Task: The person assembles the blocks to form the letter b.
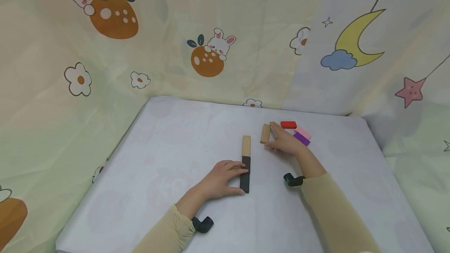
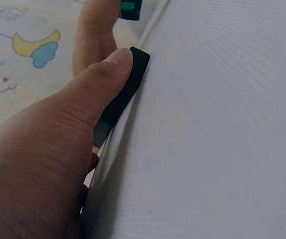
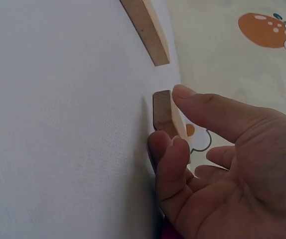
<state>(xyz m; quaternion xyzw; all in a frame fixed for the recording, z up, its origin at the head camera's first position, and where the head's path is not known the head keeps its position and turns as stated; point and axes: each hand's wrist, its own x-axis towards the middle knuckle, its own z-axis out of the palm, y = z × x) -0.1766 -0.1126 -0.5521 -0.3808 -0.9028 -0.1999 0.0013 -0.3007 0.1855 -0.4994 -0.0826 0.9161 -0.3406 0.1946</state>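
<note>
In the head view, my left hand point(image 1: 221, 179) lies beside a row of blocks. Its fingertips touch the black block point(image 1: 245, 182) section of the row, and the thumb rests near the black end; the left wrist view shows that thumb against the black block point(image 2: 120, 102). A plain wooden block point(image 1: 247, 145) continues the row on the far side. To the right, my right hand point(image 1: 286, 141) pinches another wooden block point(image 1: 265, 133) between thumb and fingers near its two ends. Part of this wooden block point(image 3: 162, 109) hides behind the fingers in the right wrist view.
Beyond my right hand lie a red block point(image 1: 288, 125), a pink block point(image 1: 303, 132) and a purple block point(image 1: 301, 139). White cloth covers the table point(image 1: 168, 139). Patterned fabric point(image 1: 168, 50) hangs along its back and sides.
</note>
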